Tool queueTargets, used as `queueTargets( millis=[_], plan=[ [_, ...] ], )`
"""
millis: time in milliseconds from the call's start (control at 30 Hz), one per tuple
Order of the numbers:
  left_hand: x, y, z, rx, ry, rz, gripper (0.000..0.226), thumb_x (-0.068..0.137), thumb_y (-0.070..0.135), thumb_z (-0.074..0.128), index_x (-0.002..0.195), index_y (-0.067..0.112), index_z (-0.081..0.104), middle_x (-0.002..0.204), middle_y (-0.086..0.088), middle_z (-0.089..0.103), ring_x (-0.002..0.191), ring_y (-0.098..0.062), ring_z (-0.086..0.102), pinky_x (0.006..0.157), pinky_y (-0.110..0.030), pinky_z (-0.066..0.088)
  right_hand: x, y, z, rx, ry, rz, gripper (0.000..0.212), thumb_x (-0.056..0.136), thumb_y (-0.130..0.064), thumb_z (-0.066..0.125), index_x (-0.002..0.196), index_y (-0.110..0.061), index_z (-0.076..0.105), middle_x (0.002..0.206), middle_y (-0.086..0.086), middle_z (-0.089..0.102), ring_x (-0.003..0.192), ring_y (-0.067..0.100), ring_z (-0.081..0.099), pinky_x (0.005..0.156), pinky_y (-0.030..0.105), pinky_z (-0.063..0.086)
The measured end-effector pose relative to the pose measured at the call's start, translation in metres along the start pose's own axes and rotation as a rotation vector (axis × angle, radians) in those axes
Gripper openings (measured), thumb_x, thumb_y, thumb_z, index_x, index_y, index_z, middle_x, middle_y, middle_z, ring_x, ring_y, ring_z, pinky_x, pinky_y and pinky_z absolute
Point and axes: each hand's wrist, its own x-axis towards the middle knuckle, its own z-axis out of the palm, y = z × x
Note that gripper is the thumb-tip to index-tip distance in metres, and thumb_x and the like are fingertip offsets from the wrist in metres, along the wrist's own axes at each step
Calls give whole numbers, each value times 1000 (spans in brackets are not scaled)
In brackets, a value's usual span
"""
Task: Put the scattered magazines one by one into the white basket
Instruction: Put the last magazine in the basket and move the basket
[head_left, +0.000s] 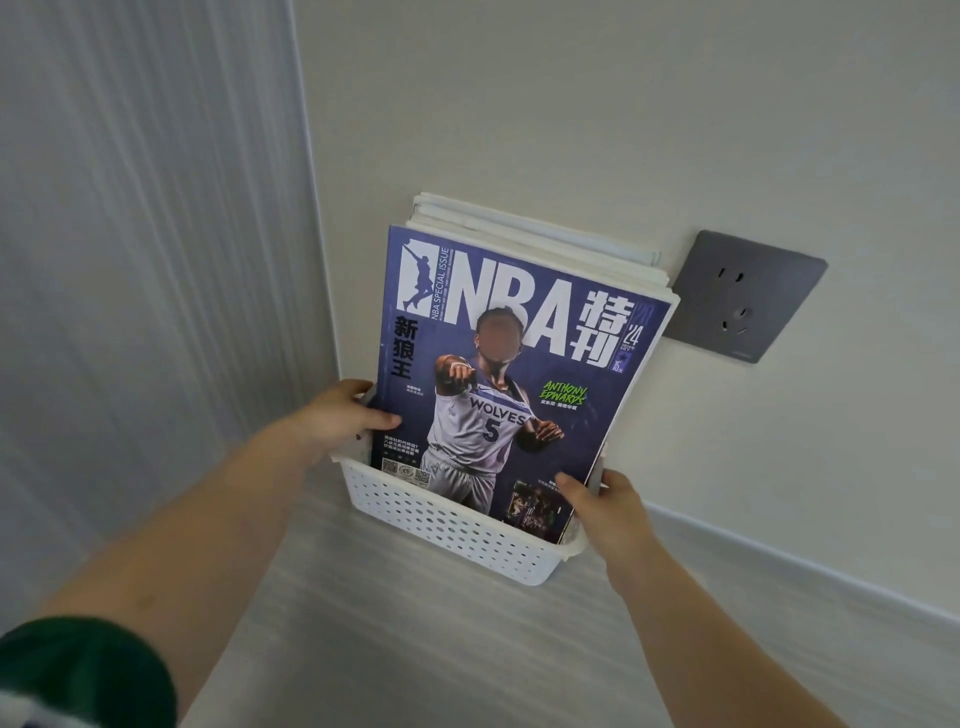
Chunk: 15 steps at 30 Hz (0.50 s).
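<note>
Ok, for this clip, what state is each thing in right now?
basket: upright against the wall, full of magazines.
front magazine: standing in the basket, cover facing out, held at both lower edges.
other magazines: stacked upright behind it.
left hand: gripping the front magazine's left edge.
right hand: gripping its lower right corner.
wall socket: nothing plugged in.

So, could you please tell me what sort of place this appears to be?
Probably a room in a home or office: a plain wall with a grey power socket, pale floor, and a white basket of magazines against the wall.
</note>
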Motion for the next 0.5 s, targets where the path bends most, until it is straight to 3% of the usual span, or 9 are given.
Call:
queueTargets(
  millis=[100, 300, 400, 500],
  plan=[
    [3, 4, -3, 16, -85, -52, 47, 75, 6, 67, 119, 4, 52, 123, -12, 58, 87, -17, 54, 82, -28, 38, 10, -5, 1, 13, 30, 5, 29, 79, -12, 64, 104, 3, 60, 100, 17, 65, 81, 24, 57, 69, 28, 40],
    [9, -3, -4, 95, -3, -59, 52, 68, 18, 75, 113, 0, 56, 111, -14, 62, 85, -21, 55, 80, -30, 43, 22, -11, 0, 58, -42, 98, 12, 76, -5, 66, 82, 0, 56, 71, 11, 57, 55, 17, 49, 30, 13, 37],
    [5, -9, -1, 77, 48, -57, 51, 67, 21, 76, 108, -2, 57, 91, -8, 59, 65, -10, 52, 66, -24, 40, 26, -7, 0, 86, -25, 88, 13, 76, -3, 66, 76, 2, 54, 60, 10, 50, 41, 16, 47, 27, 11, 30],
    [-9, -17, 3, 56, 97, -54, 45, 67, 25, 76, 99, -2, 58, 88, -10, 59, 60, -8, 51, 57, -23, 39, 22, -3, 1, 13, 45, 15, 20, 74, -6, 70, 68, 1, 52, 52, 8, 45, 35, 15, 42, 25, 12, 27]
  ],
)
